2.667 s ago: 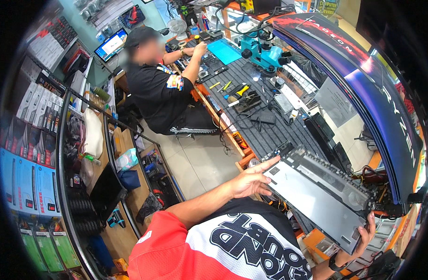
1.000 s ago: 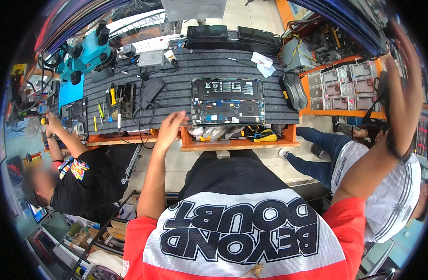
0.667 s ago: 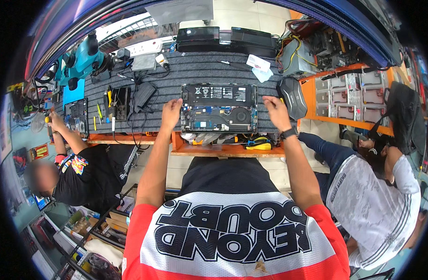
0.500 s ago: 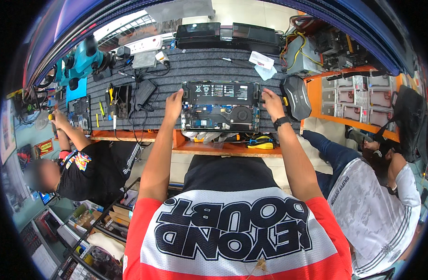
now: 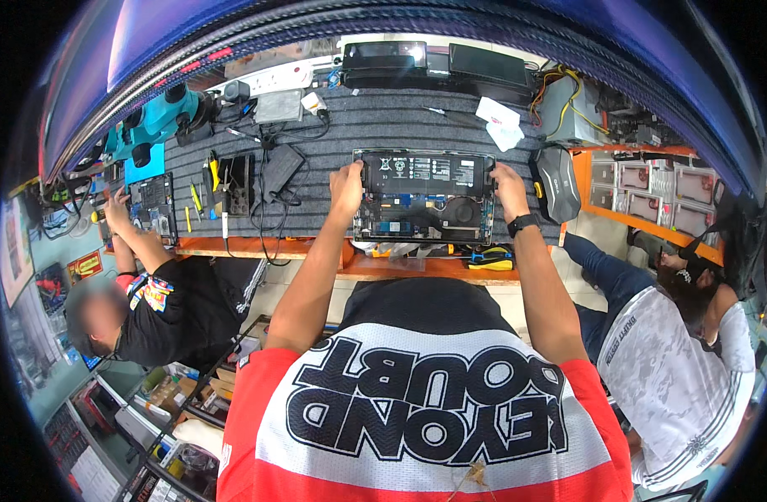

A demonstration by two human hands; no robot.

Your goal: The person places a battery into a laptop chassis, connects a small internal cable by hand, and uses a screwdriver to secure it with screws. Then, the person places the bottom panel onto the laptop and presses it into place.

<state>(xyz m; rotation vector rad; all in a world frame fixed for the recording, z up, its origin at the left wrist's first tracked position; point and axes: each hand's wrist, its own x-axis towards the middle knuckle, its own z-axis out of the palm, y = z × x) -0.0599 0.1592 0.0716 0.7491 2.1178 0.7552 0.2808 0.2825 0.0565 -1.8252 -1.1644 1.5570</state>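
An opened laptop [image 5: 425, 199] lies in front of me at the near edge of the workbench, its bottom cover off. The black battery [image 5: 429, 170] fills its far half; the circuit board and a round fan [image 5: 461, 211] show in the near half. My left hand [image 5: 347, 189] grips the laptop's left edge, thumb on top near the far corner. At the opposite edge, my right hand [image 5: 509, 191] holds on in the same way, a dark watch on its wrist. The fingers beneath the laptop are hidden from view.
Left of the laptop lie a black power adapter [image 5: 283, 170] with cables and a parts tray [image 5: 238, 186]. A black case [image 5: 556, 186] is on the right, white papers [image 5: 500, 121] beyond. One person works at the left, another sits at the right. Tools fill the shelf below.
The whole view has shifted, so the bench appears further right. Both hands have closed in on the laptop's side edges, thumbs now overlapping them. The laptop stays about where it was on the bench.
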